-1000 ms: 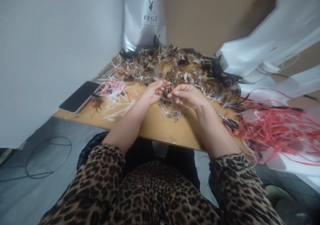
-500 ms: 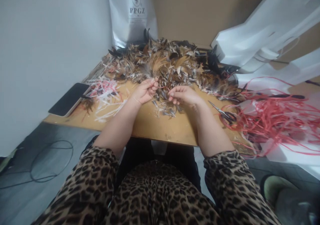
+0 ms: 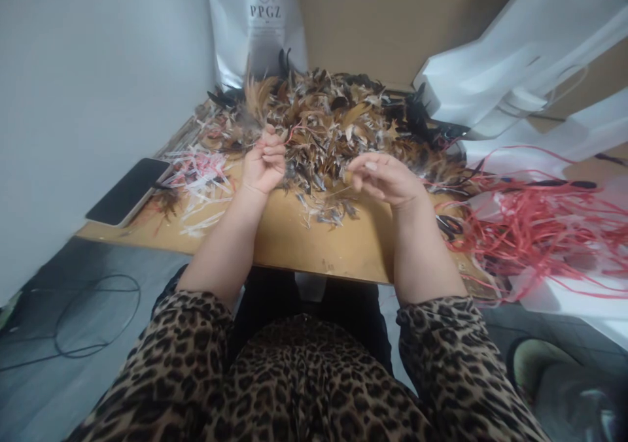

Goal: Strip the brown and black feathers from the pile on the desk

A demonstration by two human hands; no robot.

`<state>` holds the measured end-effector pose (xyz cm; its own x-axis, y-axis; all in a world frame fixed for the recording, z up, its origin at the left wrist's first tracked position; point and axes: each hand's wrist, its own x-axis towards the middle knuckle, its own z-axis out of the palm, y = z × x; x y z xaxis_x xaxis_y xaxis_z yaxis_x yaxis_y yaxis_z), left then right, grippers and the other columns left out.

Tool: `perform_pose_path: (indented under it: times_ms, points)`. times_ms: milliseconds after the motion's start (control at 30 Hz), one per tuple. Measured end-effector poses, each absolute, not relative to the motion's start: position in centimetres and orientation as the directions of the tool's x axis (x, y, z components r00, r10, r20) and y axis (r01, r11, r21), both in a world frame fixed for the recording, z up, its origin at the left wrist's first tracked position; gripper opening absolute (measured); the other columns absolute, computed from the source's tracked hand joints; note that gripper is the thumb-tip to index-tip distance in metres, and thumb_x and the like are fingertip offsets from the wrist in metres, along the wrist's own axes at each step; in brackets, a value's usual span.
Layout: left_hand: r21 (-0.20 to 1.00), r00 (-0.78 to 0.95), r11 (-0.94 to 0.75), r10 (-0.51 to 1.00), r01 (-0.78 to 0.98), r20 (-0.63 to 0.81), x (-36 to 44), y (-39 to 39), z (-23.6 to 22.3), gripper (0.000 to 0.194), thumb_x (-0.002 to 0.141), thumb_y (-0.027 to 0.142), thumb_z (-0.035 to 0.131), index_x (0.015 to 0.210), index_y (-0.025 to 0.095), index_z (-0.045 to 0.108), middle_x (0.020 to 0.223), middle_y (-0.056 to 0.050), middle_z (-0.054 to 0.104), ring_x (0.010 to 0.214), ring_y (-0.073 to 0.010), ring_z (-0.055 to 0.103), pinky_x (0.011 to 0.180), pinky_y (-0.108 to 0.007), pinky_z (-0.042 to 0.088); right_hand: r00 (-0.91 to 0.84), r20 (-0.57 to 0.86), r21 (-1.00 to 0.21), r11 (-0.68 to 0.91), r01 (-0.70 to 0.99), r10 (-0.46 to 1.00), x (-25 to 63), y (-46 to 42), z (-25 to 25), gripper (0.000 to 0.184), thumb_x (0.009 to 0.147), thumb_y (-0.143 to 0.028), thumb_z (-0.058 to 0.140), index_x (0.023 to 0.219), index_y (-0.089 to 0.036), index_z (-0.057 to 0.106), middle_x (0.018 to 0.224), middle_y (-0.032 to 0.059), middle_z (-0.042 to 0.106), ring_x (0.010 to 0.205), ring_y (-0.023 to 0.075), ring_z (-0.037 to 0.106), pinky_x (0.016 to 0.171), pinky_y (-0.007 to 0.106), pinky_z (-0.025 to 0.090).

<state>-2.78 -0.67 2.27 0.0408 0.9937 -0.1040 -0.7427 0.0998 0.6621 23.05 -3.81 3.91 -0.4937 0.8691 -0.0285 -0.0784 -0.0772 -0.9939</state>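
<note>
A person in spotted sleeves (image 3: 196,350) has both arms reaching over a brown desk (image 3: 318,246). The left hand (image 3: 265,161) is up off the desk, on the left side of the big pile. Its fingers are pressed together and pinch a small bunch of brown feathers (image 3: 260,95). The bunch sticks up above the hand and looks a bit blurry. A bit of red string (image 3: 297,128) comes out beside the left fingers and curls to the right, in front of the pile.

The right hand (image 3: 385,177) is well apart from the left one, near the front of the pile. Its fingers are bent, and you cannot tell if they pinch anything.

The big feather pile (image 3: 338,115) covers the back of the desk. Some small gray feathers (image 3: 328,213) lie in front of it, between the two arms. On the left are pink and white strips (image 3: 201,167), with a black phone (image 3: 128,191) beside them. On the right, scissors (image 3: 449,225) are partly hidden by the right arm, just beside a messy heap of red string (image 3: 554,233). A shiny silver bag (image 3: 260,30) stands behind the pile.
</note>
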Motion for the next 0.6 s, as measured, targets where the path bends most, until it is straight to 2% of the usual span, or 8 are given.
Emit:
perform_pose_path:
  times_ms: [100,167,233,333,433,500,600]
  points:
    - [0.686,0.07,0.118,0.993,-0.718,-0.097,-2.5,-0.7,2.0,0.022,0.093,0.021,0.043,0.105,0.024,0.062,0.07,0.002,0.054,0.053,-0.0007,0.049,0.046,-0.006,0.039,-0.501,-0.059,-0.997,-0.08,-0.021,0.864,23.2,-4.3,4.3,0.048,0.067,-0.047,0.074,0.102,-0.015,0.065,0.094,0.0102,0.072,0.046,0.0058,0.056,0.034,0.018,0.027]
    - [0.693,0.09,0.137,0.991,-0.708,-0.104,-2.3,-0.7,1.9,0.02,0.093,0.022,0.045,0.105,0.024,0.062,0.069,0.003,0.053,0.051,0.0001,0.048,0.045,-0.005,0.038,-0.452,-0.088,-0.996,-0.088,0.022,0.888,23.5,-4.2,4.3,0.046,0.067,-0.044,0.075,0.101,-0.015,0.066,0.1,0.0117,0.072,0.053,0.0084,0.062,0.035,0.018,0.03]
    - [0.698,0.12,0.169,0.986,-0.696,-0.119,-2.1,-0.7,2.0,0.019,0.092,0.02,0.046,0.103,0.022,0.062,0.066,0.004,0.052,0.049,0.0009,0.047,0.044,-0.005,0.036,-0.406,-0.048,-0.998,-0.056,-0.009,0.913,24.0,-4.0,4.3,0.045,0.068,-0.047,0.074,0.099,-0.016,0.067,0.101,0.0112,0.071,0.055,0.0087,0.062,0.034,0.018,0.028]
    - [0.708,0.195,0.233,0.971,-0.667,-0.137,-1.5,-0.9,2.0,0.016,0.09,0.017,0.05,0.099,0.019,0.063,0.062,0.005,0.052,0.045,0.0013,0.046,0.042,-0.005,0.035,-0.289,0.113,-0.987,0.073,-0.144,0.951,24.4,-4.0,4.6,0.042,0.069,-0.052,0.071,0.096,-0.021,0.066,0.1,0.0067,0.071,0.05,0.0052,0.054,0.034,0.017,0.025]
    - [0.726,0.285,0.287,0.95,-0.625,-0.13,-0.6,-1.2,1.9,0.009,0.086,0.016,0.056,0.092,0.015,0.063,0.058,0.005,0.053,0.043,0.0008,0.047,0.041,-0.006,0.035,-0.189,0.216,-0.962,0.175,-0.209,0.958,23.4,-4.4,4.9,0.036,0.068,-0.049,0.072,0.095,-0.025,0.066,0.105,0.0026,0.07,0.049,0.0032,0.05,0.035,0.018,0.027]
    - [0.748,0.34,0.311,0.933,-0.586,-0.121,0.0,-1.4,1.6,0.006,0.083,0.017,0.061,0.086,0.012,0.063,0.056,0.004,0.055,0.042,-0.0004,0.049,0.04,-0.007,0.035,-0.217,0.196,-0.971,0.158,-0.181,0.956,22.0,-4.8,5.0,0.038,0.067,-0.046,0.074,0.098,-0.026,0.066,0.107,0.0019,0.069,0.053,0.0042,0.053,0.037,0.018,0.03]
    - [0.789,0.394,0.304,0.915,-0.535,-0.086,0.7,-1.5,1.2,0.009,0.081,0.017,0.064,0.077,0.01,0.062,0.055,0.002,0.057,0.042,-0.0018,0.051,0.041,-0.009,0.038,-0.311,0.087,-0.995,0.066,-0.078,0.946,19.7,-5.2,4.4,0.049,0.065,-0.041,0.078,0.109,-0.026,0.063,0.094,0.0009,0.069,0.063,0.009,0.06,0.044,0.019,0.037]
